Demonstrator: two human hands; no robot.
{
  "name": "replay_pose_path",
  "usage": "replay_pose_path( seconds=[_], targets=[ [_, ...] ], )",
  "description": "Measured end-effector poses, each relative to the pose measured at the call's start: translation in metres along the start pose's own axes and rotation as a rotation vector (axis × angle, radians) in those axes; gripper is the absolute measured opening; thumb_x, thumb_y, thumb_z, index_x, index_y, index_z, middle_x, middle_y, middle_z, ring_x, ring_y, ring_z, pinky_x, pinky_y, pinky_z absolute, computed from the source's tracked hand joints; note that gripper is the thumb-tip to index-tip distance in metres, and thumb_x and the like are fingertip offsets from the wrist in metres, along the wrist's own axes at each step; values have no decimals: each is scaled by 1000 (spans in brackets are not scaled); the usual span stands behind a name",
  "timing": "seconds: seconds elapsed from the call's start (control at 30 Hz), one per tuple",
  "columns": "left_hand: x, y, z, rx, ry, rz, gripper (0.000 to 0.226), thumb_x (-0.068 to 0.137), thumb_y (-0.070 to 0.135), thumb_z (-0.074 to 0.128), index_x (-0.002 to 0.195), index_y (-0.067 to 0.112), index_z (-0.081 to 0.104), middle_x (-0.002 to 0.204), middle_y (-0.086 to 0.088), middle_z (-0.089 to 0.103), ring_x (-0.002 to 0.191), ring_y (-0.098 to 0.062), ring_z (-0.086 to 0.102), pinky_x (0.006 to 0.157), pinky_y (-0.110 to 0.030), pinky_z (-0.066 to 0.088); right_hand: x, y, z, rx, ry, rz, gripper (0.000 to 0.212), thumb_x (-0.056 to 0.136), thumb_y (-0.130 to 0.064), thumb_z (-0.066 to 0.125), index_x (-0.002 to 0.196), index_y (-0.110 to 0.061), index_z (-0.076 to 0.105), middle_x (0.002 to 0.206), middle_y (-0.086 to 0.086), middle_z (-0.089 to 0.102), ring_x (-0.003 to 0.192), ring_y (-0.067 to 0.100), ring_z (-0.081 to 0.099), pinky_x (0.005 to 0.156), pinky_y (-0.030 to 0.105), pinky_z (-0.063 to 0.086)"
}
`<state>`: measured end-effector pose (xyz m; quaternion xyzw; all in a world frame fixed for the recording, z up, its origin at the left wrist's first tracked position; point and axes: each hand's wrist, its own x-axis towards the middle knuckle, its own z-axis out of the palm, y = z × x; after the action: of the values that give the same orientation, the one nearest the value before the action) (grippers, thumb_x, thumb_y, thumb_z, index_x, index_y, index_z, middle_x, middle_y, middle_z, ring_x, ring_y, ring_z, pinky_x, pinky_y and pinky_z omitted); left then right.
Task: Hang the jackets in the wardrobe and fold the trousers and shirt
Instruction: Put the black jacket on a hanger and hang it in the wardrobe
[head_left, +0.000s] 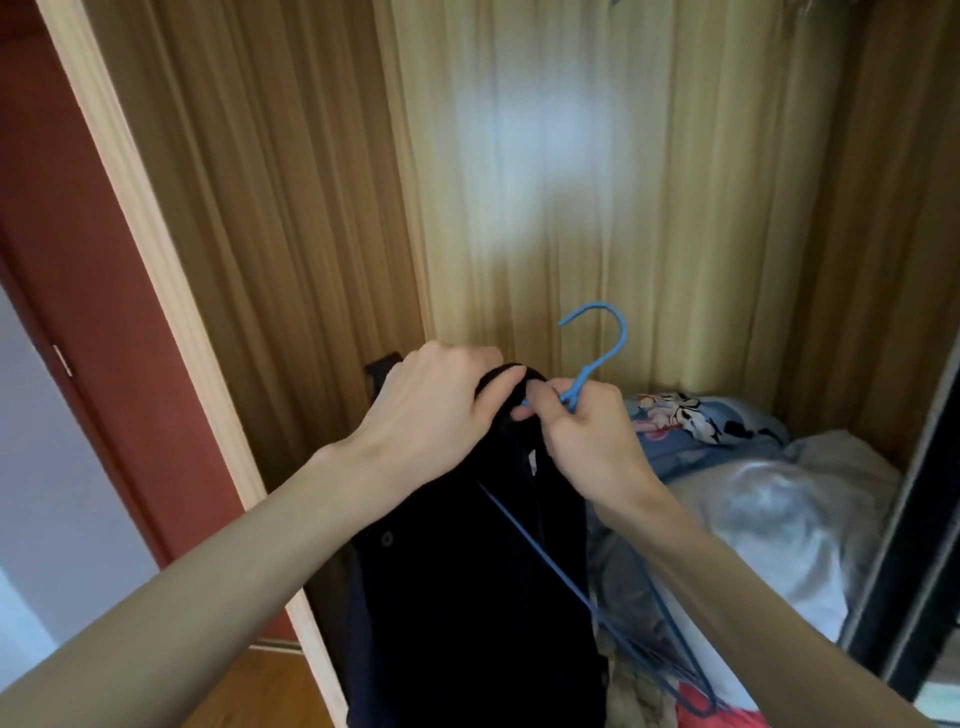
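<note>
Dark jacket (467, 571) held up in front of the open wardrobe (571, 182), hanging limp from the collar. Left hand (431, 410) clamped on the collar fabric, fingers curled over it. Right hand (582, 436) pinches the neck of the blue hanger (592, 358), hook upright and free; one hanger arm runs down inside the jacket. Bedding (753, 499) piled on the wardrobe floor to the right.

Judgement: jacket soft, moderately heavy, will slump off a thin slick hanger. Best held at the collar and shoulder seams, hanger steadied at its neck, until both shoulders are seated.
</note>
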<state>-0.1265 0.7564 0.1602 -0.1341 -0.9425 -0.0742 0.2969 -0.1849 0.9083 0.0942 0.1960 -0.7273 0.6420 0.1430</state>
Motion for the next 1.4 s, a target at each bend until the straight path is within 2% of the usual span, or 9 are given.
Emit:
replay_pose_path(
  seconds=[0.13, 0.37, 0.57, 0.7, 0.77, 0.9, 1.0, 1.13, 1.4],
  targets=[
    [-17, -14, 0, 96, 80, 160, 49, 107, 54, 35, 85, 21, 64, 84, 9, 56, 80, -19, 59, 61, -38, 50, 1, 7, -6, 38, -16, -68, 39, 106, -25, 57, 72, -21, 74, 42, -22, 52, 44, -2, 53, 53, 17, 29],
    [-10, -33, 11, -50, -57, 255, 40, 105, 49, 47, 135, 23, 46, 113, 10, 62, 99, -13, 56, 91, -38, 43, 7, -5, -16, 96, -107, -119, 39, 104, -35, 58, 73, -21, 76, 43, -13, 42, 38, 4, 38, 51, 23, 27],
    [-4, -42, 20, -127, -35, 268, 27, 106, 54, 48, 116, 30, 55, 93, 16, 59, 89, -6, 59, 86, -25, 42, 21, -9, -54, 138, -570, -16, 28, 103, -43, 63, 102, -20, 78, 56, -6, 35, 46, 9, 31, 41, 19, 29],
    [-11, -46, 22, -280, 32, 151, 20, 104, 49, 57, 112, 31, 57, 88, 14, 64, 84, -9, 63, 78, -18, 44, 27, 22, -87, 175, -817, 115, 52, 96, -66, 57, 130, -30, 71, 96, 1, 71, 88, 15, 67, 72, 24, 55],
    [-15, -46, 21, -353, 76, 94, 19, 102, 46, 61, 111, 30, 55, 85, 8, 66, 75, -15, 63, 72, -24, 48, 21, 56, -85, 113, -739, 100, 43, 93, -51, 67, 133, -35, 69, 120, 2, 73, 113, 19, 68, 97, 31, 57],
    [-17, -36, 17, -470, 159, 35, 27, 100, 38, 66, 108, 24, 45, 86, 1, 63, 49, -22, 45, 52, -24, 39, -13, 105, -37, 12, -806, 57, 85, 84, -32, 87, 156, -30, 41, 153, -4, 55, 143, 16, 51, 120, 40, 41],
    [-18, -29, 12, -482, 162, 27, 30, 100, 37, 67, 107, 22, 43, 83, -4, 62, 45, -22, 38, 48, -28, 35, -30, 135, -7, -338, -756, -62, 75, 82, -36, 83, 145, -34, 44, 124, -31, 62, 115, -6, 60, 99, 22, 50],
    [-25, -31, 2, -455, 166, -6, 33, 99, 49, 65, 109, 23, 46, 85, 0, 65, 54, -20, 48, 57, -29, 43, -42, 180, -2, -463, -682, -35, 25, 93, -22, 71, 115, -11, 64, 108, 5, 72, 100, 23, 69, 90, 46, 56],
    [-45, -69, -6, -144, 216, -150, 43, 92, 71, 47, 99, 31, 60, 78, 12, 70, 74, -19, 68, 73, -40, 52, 15, 157, -58, -489, -508, -205, 12, 97, -22, 75, 104, -28, 68, 101, -18, 70, 96, -9, 64, 80, 15, 47]
  ],
)
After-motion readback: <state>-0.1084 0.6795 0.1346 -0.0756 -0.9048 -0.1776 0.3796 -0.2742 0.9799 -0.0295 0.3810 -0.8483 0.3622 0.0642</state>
